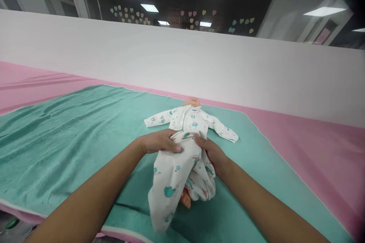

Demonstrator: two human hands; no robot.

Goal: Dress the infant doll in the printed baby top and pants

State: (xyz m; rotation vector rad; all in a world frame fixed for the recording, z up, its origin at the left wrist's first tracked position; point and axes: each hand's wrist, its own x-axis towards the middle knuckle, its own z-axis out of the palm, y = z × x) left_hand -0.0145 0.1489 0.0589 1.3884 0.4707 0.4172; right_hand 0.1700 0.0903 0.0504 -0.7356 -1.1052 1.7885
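A baby doll (192, 101) lies on its back with its head toward the wall. It wears a white printed top (188, 118) with both sleeves spread outward. White printed pants (178, 167) are around its lower body. My left hand (161, 141) grips the waist of the pants on the left side, thumb on top. On the other side my right hand (212, 152) pinches the same waistband. One pant leg hangs long and flat toward me; the other is bunched. A bit of the doll's foot (185, 198) shows between the legs.
Beneath the doll is a green blanket (85, 129), wrinkled at the left, over a pink sheet (310, 148). A low white wall (182, 64) runs along the back, with dark glass bearing heart stickers above it. Some clutter (17, 226) sits below the near left edge.
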